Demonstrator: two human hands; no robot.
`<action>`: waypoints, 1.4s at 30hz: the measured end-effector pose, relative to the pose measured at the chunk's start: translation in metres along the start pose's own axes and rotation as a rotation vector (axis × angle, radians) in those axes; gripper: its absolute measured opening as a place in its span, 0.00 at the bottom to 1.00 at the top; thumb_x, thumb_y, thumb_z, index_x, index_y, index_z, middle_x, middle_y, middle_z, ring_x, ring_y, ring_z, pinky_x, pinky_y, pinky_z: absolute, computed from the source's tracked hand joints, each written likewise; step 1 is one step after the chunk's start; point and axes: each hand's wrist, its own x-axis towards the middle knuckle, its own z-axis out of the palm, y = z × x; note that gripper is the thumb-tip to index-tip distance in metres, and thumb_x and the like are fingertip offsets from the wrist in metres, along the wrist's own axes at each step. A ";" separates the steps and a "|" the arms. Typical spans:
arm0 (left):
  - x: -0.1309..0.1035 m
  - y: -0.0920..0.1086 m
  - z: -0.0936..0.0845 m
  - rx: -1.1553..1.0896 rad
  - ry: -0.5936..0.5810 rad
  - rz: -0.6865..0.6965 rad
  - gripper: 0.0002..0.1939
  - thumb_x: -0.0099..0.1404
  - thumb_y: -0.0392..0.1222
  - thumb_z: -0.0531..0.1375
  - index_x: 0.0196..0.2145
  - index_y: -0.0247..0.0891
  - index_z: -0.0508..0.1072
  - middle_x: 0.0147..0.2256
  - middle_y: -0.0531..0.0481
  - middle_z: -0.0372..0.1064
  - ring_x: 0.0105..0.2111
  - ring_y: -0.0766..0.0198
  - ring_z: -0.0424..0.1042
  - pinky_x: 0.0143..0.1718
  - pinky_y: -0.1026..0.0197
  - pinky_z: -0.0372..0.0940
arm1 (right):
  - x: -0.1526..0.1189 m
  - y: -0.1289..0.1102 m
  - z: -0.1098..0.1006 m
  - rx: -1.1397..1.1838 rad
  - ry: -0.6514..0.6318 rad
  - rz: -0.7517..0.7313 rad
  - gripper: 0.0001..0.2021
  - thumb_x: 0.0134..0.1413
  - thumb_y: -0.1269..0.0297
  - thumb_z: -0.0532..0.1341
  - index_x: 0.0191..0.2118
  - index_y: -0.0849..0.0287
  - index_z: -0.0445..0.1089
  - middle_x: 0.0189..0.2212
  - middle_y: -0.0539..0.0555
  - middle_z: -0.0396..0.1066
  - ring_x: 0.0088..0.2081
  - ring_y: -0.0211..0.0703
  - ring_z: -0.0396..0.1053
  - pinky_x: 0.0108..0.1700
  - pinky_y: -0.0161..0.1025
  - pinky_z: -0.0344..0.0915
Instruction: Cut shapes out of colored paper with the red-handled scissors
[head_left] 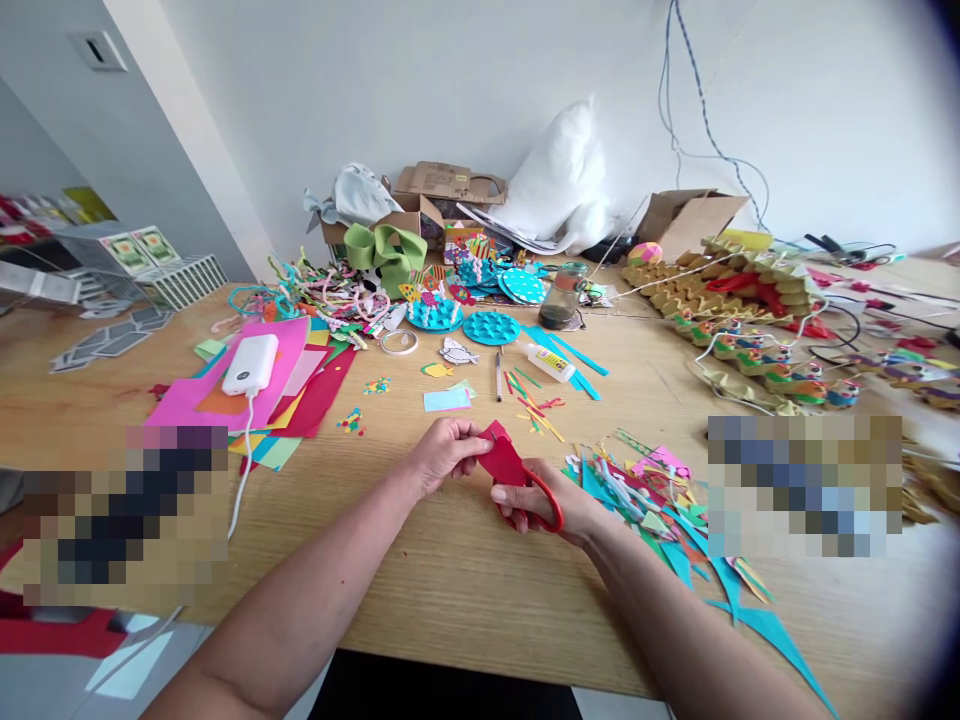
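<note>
Near the middle of the table, my left hand (448, 452) pinches the upper left edge of a small piece of red paper (504, 458). My right hand (544, 500) is wrapped round the orange-red handles of a pair of scissors (556, 512), right beside the paper's lower edge. The scissor blades are mostly hidden behind the paper. Just beyond my hands lie a light blue paper piece (447, 400), a yellow paper fish (437, 370), a white drawn fish cut-out (458, 351) and a pen (498, 376).
Coloured sheets (187, 395) with a white power bank (250, 364) lie left. A glue bottle (550, 362), a glass jar (561, 300) and blue discs (491, 326) stand further back. Paper scraps (660, 500) spread at right, before egg cartons (742, 375).
</note>
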 end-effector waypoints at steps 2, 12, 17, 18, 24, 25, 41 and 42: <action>0.000 0.000 0.000 0.009 0.000 -0.009 0.12 0.50 0.46 0.63 0.27 0.34 0.70 0.15 0.57 0.61 0.13 0.74 0.56 0.15 0.68 0.46 | 0.000 0.000 0.000 -0.001 0.004 0.005 0.20 0.38 0.49 0.67 0.21 0.63 0.65 0.14 0.47 0.64 0.15 0.30 0.59 0.16 0.28 0.46; -0.001 0.003 0.000 0.022 0.009 -0.045 0.13 0.50 0.46 0.64 0.29 0.33 0.72 0.16 0.56 0.62 0.14 0.74 0.56 0.15 0.68 0.45 | 0.002 0.002 0.001 -0.001 0.025 0.021 0.21 0.37 0.49 0.68 0.20 0.63 0.64 0.14 0.47 0.63 0.14 0.30 0.59 0.16 0.28 0.45; -0.001 0.003 0.000 0.023 0.007 -0.042 0.13 0.50 0.47 0.63 0.29 0.33 0.72 0.16 0.56 0.62 0.14 0.75 0.56 0.15 0.68 0.45 | 0.001 0.001 0.002 0.004 0.029 0.015 0.21 0.36 0.49 0.68 0.20 0.63 0.64 0.14 0.47 0.63 0.14 0.30 0.58 0.16 0.28 0.45; -0.001 0.003 0.000 0.019 0.006 -0.043 0.13 0.50 0.47 0.64 0.28 0.33 0.72 0.16 0.56 0.62 0.14 0.75 0.56 0.15 0.68 0.45 | 0.001 0.001 0.002 0.006 0.026 0.012 0.21 0.36 0.49 0.68 0.20 0.62 0.63 0.14 0.47 0.63 0.15 0.30 0.59 0.16 0.29 0.45; -0.002 0.003 0.000 -0.002 0.017 -0.054 0.13 0.49 0.47 0.64 0.27 0.34 0.71 0.16 0.56 0.62 0.14 0.75 0.57 0.15 0.69 0.46 | 0.002 0.001 0.002 0.015 0.031 0.011 0.21 0.36 0.49 0.68 0.20 0.62 0.63 0.14 0.46 0.63 0.15 0.30 0.58 0.17 0.29 0.45; -0.002 0.003 0.001 -0.002 0.019 -0.054 0.13 0.49 0.47 0.64 0.27 0.34 0.71 0.16 0.57 0.62 0.14 0.75 0.57 0.15 0.69 0.46 | 0.002 0.002 0.002 0.013 0.036 0.012 0.21 0.37 0.49 0.68 0.20 0.62 0.64 0.14 0.46 0.63 0.15 0.30 0.58 0.17 0.29 0.45; -0.003 0.005 0.003 -0.008 0.018 -0.046 0.13 0.49 0.45 0.64 0.28 0.33 0.72 0.16 0.56 0.62 0.14 0.75 0.57 0.14 0.70 0.47 | 0.004 0.007 0.001 0.022 0.027 -0.012 0.20 0.38 0.49 0.67 0.21 0.62 0.64 0.14 0.46 0.63 0.14 0.30 0.57 0.17 0.29 0.45; -0.003 0.005 0.003 -0.006 0.017 -0.046 0.13 0.49 0.45 0.64 0.29 0.33 0.72 0.16 0.56 0.62 0.14 0.75 0.57 0.14 0.70 0.47 | 0.004 0.008 0.001 0.019 0.026 -0.014 0.20 0.39 0.49 0.67 0.22 0.62 0.64 0.14 0.46 0.63 0.14 0.30 0.57 0.17 0.29 0.45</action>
